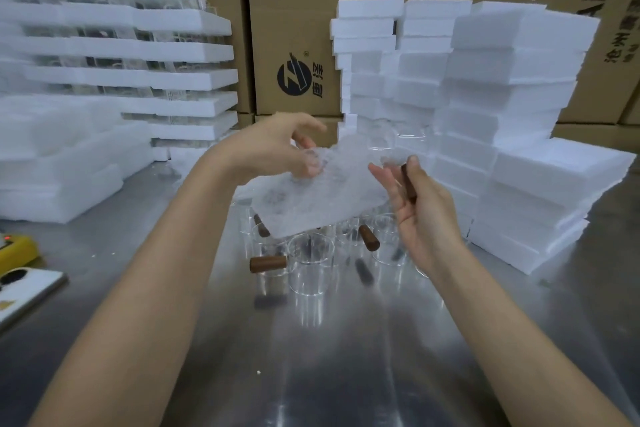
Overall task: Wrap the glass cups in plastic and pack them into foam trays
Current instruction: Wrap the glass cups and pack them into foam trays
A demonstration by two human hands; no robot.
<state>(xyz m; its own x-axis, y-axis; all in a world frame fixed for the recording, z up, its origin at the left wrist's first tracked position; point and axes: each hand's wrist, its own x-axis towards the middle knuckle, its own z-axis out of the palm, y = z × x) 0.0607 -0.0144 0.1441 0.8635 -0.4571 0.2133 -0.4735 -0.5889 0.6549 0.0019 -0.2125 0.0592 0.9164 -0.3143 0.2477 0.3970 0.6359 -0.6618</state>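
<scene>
My left hand [277, 149] pinches the upper edge of a clear plastic bag [318, 194] held above the table. My right hand [419, 218] grips the brown wooden handle [408, 184] of a glass cup; the cup's glass body [408, 146] sits up against the bag and is hard to make out. Below the bag, several clear glass cups with brown handles [311, 263] stand on the metal table [329, 357]. Stacks of empty white foam trays [512, 107] rise at the right.
At the left stand stacked foam trays holding packed cups [145, 55]. Cardboard boxes [294, 28] line the back. A yellow device [17, 250] and a phone [24, 288] lie at the table's left edge.
</scene>
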